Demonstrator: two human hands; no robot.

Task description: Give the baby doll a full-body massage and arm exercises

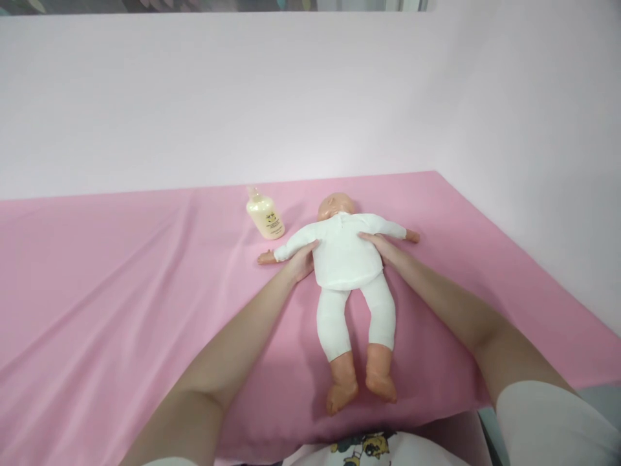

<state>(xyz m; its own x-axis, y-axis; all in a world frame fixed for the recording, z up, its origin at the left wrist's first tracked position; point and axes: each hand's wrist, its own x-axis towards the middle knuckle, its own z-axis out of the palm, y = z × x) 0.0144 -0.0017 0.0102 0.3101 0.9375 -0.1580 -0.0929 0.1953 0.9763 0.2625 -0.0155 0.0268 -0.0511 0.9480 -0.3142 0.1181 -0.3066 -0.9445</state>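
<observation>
While lying face down at centre frame on the pink sheet point(121, 291), baby doll point(347, 272) steadied from both flanks, likely to keep it from rolling. Left hand point(301, 262) cupped against one side, right hand point(383, 249) flat against the other, grip loose, forearms stretched forward. Lotion bottle point(265, 217) just upper left of the head.

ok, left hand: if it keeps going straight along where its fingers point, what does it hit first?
The left hand already rests against the side of the baby doll in white clothes. Its fingers point up and right, so it would likely press into the doll's near white-sleeved arm or torso first.
</observation>
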